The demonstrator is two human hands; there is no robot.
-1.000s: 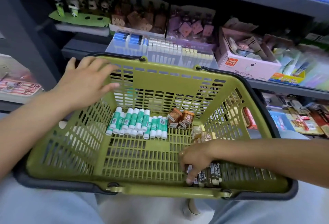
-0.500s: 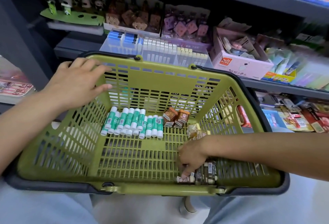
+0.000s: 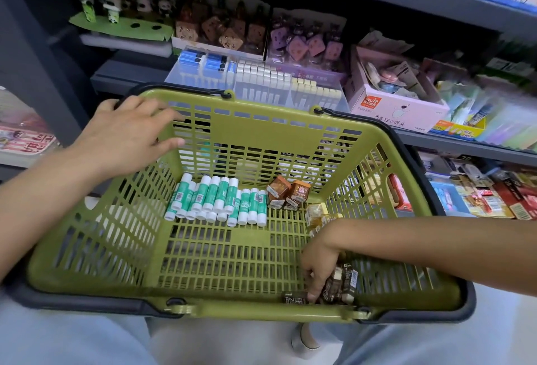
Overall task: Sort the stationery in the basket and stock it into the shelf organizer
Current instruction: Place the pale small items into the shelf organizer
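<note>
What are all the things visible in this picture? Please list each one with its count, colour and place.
basket: one, olive green, dark rim, on the lap.
glue sticks: about a dozen, green and white, far left of basket floor.
brown boxes: a few, right of the glue sticks.
gold packets: count unclear, by the right wall.
dark erasers: several, near right corner.
clear organizer: one, blue, white and yellowish items, on the shelf behind.
pink box: one, right of the organizer.
left hand: on the basket's far left rim.
right hand: gripping the dark erasers.
</note>
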